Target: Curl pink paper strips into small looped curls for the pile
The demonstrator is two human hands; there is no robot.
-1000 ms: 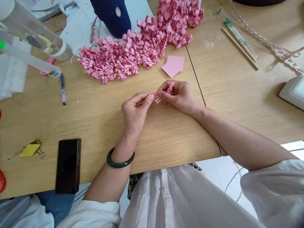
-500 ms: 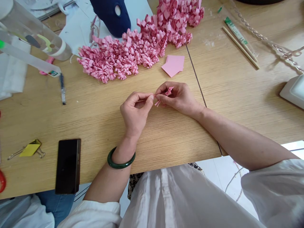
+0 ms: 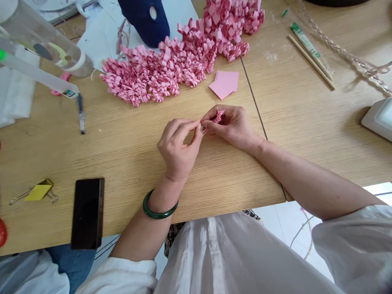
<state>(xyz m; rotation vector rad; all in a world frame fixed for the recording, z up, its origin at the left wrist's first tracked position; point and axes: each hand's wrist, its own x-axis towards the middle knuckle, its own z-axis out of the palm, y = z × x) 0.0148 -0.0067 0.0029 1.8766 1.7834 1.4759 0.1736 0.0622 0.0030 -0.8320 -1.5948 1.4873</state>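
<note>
Between thumb and fingers, my right hand (image 3: 231, 124) holds a small pink curled-paper piece (image 3: 218, 116) with thin strips at its lower end. My left hand (image 3: 180, 143), a green bangle on its wrist, pinches at those strips, its fingertips meeting those of the right. What exactly lies in the left pinch is mostly hidden by the fingers. Just beyond my hands lie a few flat pink paper pieces (image 3: 225, 83). Behind them stretches a long heap of pink curled-paper flowers (image 3: 162, 69).
A dark blue object (image 3: 145, 22) stands behind the heap. Left are a clear bottle (image 3: 45, 41), a black phone (image 3: 87, 213) and a binder clip (image 3: 45, 185) with yellow paper. Right lie wooden sticks (image 3: 310, 61), a twisted cord (image 3: 327, 41) and a white device (image 3: 379, 118). Another person's leg (image 3: 73, 261) shows lower left.
My left hand has shifted slightly right and turned, its fingers closing over the thin pink strips at the piece's end. My right hand has stayed almost in place.
</note>
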